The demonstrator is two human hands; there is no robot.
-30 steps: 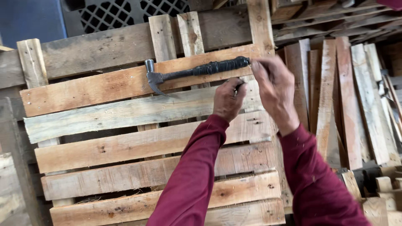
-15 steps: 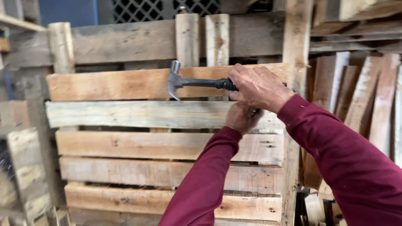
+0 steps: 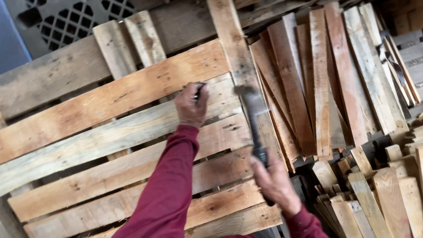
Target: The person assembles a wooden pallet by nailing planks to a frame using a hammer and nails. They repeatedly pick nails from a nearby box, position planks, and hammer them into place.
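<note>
- The left hand pinches a small dark nail in its fingers, tip against an upper slat of the wooden pallet.
- The right hand is clenched around a hammer, blurred, head raised just right of the nail.
- Loose boards lean beside the pallet.

The hammer stands nearly upright, its dark head at the top and motion-blurred, its black grip clasped low down in the right hand. It lies before the right edge of the wooden pallet. The nail, thin and dark, is pinched between the left hand's fingertips against a pale, weathered pallet slat.
</note>
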